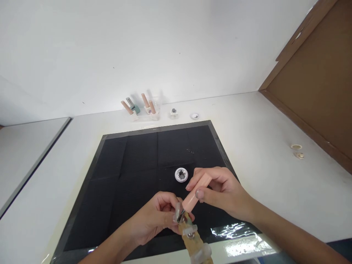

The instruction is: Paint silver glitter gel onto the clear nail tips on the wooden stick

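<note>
My right hand (pixel 220 190) is closed around a peach-coloured cylindrical handle (pixel 196 192), gripped between thumb and fingers and angled down to the left. My left hand (pixel 154 216) is closed on a small metal and clear plastic piece (pixel 179 214) at the handle's lower tip. A tan strip with clear fittings (pixel 194 240) runs from there toward the bottom edge. Both hands hover over the near part of a black mat (pixel 132 165). A small round silver part (pixel 181 175) lies on the mat just beyond my hands.
At the far edge of the white table (pixel 261 128), a clear holder (pixel 143 110) carries several peach handles and a green piece. Beside it sit a small white block (pixel 173 113) and a white cap (pixel 194 116). Two small rings (pixel 297 150) lie at right near a brown board (pixel 316 84).
</note>
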The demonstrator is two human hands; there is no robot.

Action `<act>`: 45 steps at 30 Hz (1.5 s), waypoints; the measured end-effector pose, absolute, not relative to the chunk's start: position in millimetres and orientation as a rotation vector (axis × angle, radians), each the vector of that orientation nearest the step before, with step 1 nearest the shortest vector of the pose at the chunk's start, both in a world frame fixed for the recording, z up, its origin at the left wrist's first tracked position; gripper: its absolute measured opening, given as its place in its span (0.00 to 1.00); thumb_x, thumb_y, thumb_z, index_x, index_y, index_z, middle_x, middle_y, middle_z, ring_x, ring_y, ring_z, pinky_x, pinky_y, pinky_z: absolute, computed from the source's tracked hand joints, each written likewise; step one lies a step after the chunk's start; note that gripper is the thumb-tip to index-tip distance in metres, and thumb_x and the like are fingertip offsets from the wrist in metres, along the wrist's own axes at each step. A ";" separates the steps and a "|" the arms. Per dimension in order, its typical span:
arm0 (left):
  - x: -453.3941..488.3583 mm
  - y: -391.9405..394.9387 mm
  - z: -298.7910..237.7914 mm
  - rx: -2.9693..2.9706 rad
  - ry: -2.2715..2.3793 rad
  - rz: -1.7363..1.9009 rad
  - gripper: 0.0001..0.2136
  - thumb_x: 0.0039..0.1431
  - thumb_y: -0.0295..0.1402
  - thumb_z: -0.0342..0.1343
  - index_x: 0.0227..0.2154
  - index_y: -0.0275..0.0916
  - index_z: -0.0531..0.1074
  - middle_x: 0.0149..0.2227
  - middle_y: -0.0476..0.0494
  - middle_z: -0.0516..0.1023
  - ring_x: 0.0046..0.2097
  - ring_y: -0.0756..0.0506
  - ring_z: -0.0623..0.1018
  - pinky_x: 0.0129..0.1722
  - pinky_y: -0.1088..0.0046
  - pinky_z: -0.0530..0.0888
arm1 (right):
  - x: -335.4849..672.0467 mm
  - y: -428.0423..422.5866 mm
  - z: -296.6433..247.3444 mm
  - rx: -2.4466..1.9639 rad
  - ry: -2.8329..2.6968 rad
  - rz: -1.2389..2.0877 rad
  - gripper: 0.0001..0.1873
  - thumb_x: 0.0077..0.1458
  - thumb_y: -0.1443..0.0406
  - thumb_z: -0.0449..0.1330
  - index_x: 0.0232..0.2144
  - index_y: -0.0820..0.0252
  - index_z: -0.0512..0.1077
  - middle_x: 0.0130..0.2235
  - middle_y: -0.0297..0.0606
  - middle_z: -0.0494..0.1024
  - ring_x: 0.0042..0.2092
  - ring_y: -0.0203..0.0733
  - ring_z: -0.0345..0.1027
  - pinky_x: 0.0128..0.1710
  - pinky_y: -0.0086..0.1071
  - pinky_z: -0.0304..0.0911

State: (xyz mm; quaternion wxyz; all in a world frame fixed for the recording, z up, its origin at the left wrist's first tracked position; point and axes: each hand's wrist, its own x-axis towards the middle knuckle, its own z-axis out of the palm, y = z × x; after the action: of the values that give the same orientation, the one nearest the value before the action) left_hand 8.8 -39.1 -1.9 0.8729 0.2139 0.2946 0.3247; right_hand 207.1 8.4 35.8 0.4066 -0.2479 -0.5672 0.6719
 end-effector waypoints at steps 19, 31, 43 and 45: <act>8.1 -40.2 -0.4 0.477 0.594 0.663 0.06 0.44 0.28 0.69 0.23 0.37 0.77 0.32 0.43 0.83 0.31 0.50 0.80 0.30 0.80 0.72 | 207.0 11.5 37.6 -0.701 -1.385 1.591 0.09 0.57 0.64 0.61 0.26 0.57 0.76 0.26 0.33 0.79 0.33 0.35 0.71 0.38 0.32 0.68; 8.5 -38.4 0.3 0.450 0.567 0.680 0.07 0.43 0.29 0.69 0.23 0.36 0.76 0.32 0.43 0.82 0.31 0.51 0.80 0.29 0.81 0.73 | 211.1 13.9 34.5 -0.655 -1.326 1.666 0.06 0.56 0.62 0.62 0.33 0.56 0.78 0.30 0.34 0.80 0.33 0.34 0.73 0.37 0.31 0.70; 4.3 -37.9 -4.7 0.422 0.338 0.744 0.07 0.43 0.29 0.70 0.24 0.33 0.78 0.30 0.40 0.83 0.31 0.47 0.82 0.25 0.82 0.74 | 215.2 12.8 25.8 -0.374 -1.353 1.834 0.08 0.55 0.60 0.63 0.39 0.53 0.75 0.35 0.35 0.75 0.36 0.35 0.68 0.37 0.30 0.65; 4.8 -38.8 -9.1 0.428 0.336 0.721 0.06 0.43 0.29 0.70 0.23 0.34 0.79 0.29 0.40 0.82 0.31 0.46 0.82 0.25 0.81 0.75 | 213.2 10.4 25.8 -0.339 -1.358 1.793 0.07 0.55 0.60 0.63 0.37 0.54 0.75 0.30 0.34 0.73 0.33 0.36 0.65 0.33 0.30 0.63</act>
State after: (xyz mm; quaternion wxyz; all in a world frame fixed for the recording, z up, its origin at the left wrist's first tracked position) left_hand 4.8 -38.8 -9.1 0.8998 0.2067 0.1622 0.3483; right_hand 213.2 10.4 25.8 0.4199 -0.1353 -0.5418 0.7154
